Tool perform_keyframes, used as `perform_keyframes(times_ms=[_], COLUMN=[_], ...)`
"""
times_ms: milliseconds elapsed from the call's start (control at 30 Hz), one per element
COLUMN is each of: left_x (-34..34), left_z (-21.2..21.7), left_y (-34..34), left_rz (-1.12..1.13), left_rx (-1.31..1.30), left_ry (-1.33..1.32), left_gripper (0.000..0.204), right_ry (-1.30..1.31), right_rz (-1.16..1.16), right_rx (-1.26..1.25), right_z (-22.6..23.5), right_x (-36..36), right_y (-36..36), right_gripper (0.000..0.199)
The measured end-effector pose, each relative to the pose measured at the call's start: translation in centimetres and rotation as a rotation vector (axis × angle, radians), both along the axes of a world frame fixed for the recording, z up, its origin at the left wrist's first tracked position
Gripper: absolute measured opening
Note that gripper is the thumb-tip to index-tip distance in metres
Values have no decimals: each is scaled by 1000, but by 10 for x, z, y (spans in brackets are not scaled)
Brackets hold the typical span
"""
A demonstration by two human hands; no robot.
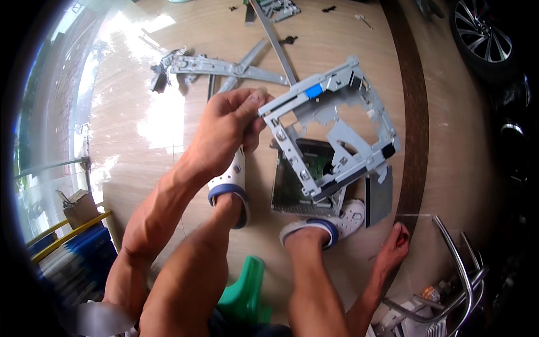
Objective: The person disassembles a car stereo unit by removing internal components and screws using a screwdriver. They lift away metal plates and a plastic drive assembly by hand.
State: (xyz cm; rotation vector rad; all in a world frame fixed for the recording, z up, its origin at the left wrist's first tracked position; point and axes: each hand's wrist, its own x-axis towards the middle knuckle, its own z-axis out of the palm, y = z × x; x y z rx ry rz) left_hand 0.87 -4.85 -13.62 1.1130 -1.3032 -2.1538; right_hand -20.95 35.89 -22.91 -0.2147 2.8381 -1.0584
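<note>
My left hand (233, 121) is closed on the corner of a square metal frame (337, 147), a silvery bracket with cut-outs and a blue patch, and holds it tilted above the floor. Under and behind it lies an opened metal housing with a green circuit board (286, 182), partly hidden by the frame. A flat grey panel (380, 196) stands out beside the housing, near my right foot. Lower down on the right, my right hand (393, 247) has its fingers curled together. Whatever it may hold is too small to make out.
Between my feet in white clogs (352, 216) sits the housing. A metal scissor-type linkage (236, 68) and a long bar (275, 42) lie ahead. A green stool (247, 286) is below me, chrome tubing (457, 264) at lower right, a car wheel (483, 31) at far right.
</note>
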Motion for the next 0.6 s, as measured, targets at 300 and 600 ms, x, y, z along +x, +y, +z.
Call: perform_keyframes(times_ms=[300, 600], left_x=[5, 16], left_z=[-26, -41], left_y=[43, 59], left_rz=[-163, -337], left_rx=[22, -12], left_ry=[-102, -157], left_gripper=[35, 33], right_ry=[-240, -656], right_rz=[166, 491], right_rx=[-212, -310], right_z=[84, 88], right_x=[33, 34], right_y=[-111, -126], right_gripper=[39, 57])
